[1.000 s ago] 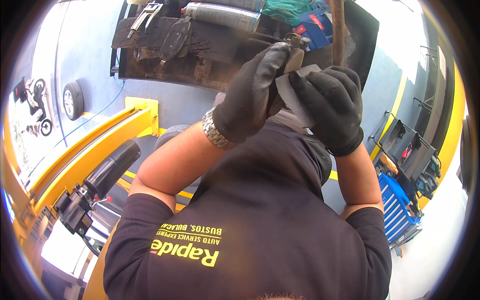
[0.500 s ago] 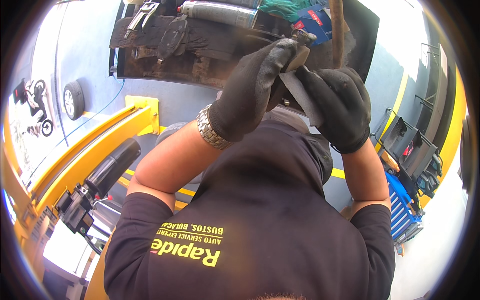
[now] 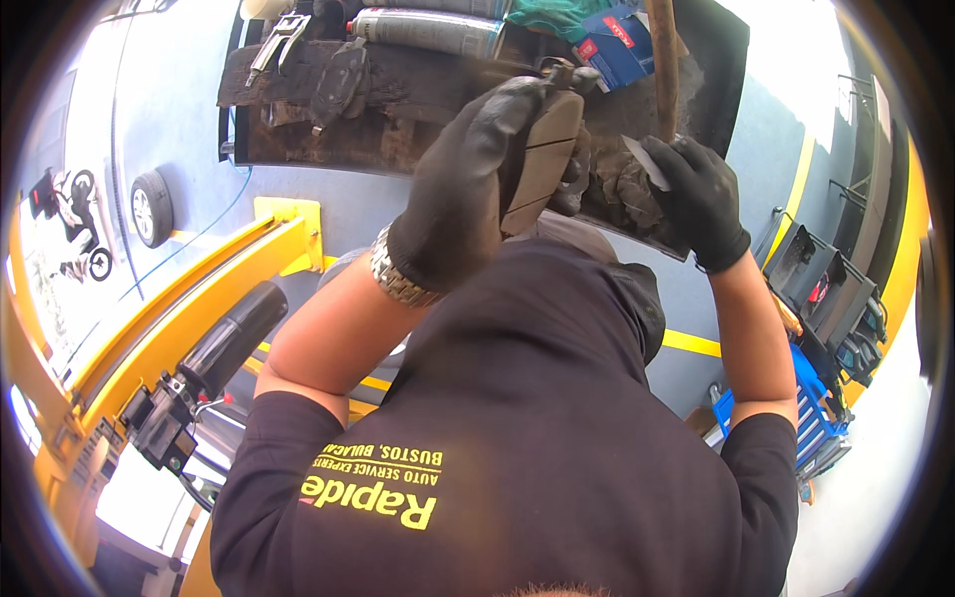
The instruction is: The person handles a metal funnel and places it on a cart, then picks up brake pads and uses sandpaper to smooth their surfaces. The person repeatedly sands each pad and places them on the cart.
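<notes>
My left hand [image 3: 458,174], in a black glove, is wrapped round a brake pad [image 3: 547,159]. The pad's flat grooved face is tilted upright and turned toward the right. My right hand [image 3: 699,199], gloved too, pinches a folded grey sheet that looks like sandpaper [image 3: 647,164]; it is apart from the pad, off to the right. A second brake pad [image 3: 341,82] lies on the dark worn bench [image 3: 398,144] at the left. A metal fitting shows just beyond my left fingertips, partly hidden.
A wooden handle [image 3: 663,70] stands beside a blue box [image 3: 622,60]. Spray cans [image 3: 428,32], a green cloth [image 3: 552,14] and a silver trigger tool [image 3: 279,48] lie along the bench's far side. A yellow lift arm [image 3: 149,323] is at left, a blue tool cart [image 3: 811,418] at right.
My right hand has drawn away to the right with the grey sheet, off the brake pad. My left hand has shifted slightly left and turned the pad's face into view.
</notes>
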`<state>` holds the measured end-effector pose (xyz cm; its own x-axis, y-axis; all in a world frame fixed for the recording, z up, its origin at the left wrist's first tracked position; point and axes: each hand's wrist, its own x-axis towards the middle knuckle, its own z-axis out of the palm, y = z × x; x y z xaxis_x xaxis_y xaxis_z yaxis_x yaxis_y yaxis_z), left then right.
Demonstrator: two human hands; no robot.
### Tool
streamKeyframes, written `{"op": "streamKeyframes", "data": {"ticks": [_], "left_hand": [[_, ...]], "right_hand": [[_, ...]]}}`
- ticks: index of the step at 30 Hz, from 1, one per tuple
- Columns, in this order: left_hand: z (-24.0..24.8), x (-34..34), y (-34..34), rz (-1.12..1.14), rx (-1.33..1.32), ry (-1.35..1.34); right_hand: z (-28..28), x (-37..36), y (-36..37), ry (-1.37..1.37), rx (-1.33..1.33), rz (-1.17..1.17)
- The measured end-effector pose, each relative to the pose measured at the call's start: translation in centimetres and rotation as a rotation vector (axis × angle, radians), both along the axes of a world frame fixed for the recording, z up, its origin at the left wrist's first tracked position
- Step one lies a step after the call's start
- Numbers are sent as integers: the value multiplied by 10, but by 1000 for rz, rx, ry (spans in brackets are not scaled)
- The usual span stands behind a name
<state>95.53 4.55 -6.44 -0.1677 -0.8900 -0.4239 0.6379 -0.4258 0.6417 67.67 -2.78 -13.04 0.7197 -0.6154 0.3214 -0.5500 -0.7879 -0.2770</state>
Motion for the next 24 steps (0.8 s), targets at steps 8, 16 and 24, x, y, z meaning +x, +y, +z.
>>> {"op": "streamKeyframes", "data": {"ticks": [8, 16, 24], "left_hand": [[-40, -9, 1, 20, -560, -692], [-21, -13, -3, -28, -340, -589], [-28, -11, -3, 10, -529, -664]], "right_hand": [[64, 61, 18, -223, -43, 129], [60, 66, 13, -217, -101, 134], [66, 67, 7, -194, -90, 211]]}}
